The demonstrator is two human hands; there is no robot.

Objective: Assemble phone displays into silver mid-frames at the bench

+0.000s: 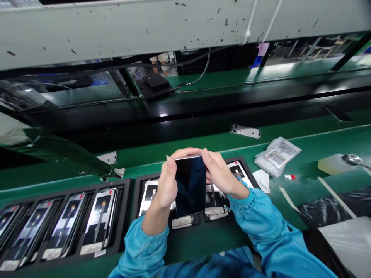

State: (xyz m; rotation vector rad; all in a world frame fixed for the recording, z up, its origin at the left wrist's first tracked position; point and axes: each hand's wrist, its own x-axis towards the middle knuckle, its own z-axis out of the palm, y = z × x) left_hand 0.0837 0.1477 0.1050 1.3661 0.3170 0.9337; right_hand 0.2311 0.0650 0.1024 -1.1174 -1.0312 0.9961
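Observation:
Between my two hands is a smartphone (190,187) with a dark, glossy screen facing me. My left hand (167,185) grips its upper left side, thumb along the edge. My right hand (218,170) holds the upper right corner, thumb on the frame. Fingers of both hands wrap behind the top edge, partly hidden. Below the phone lies a black foam tray (171,224) with several phone screen parts (216,200) in its slots. To the left a second black tray (126,208) holds stacked screen parts (100,216) with silver backs and red tabs.
White phone frames (245,131) lie near the dark conveyor (191,117). At right are bagged small parts (277,154), a metal spoon (352,159) and black plastic film (327,210). A green-wrapped post (69,150) rises at left; a grey beam (162,29) spans overhead.

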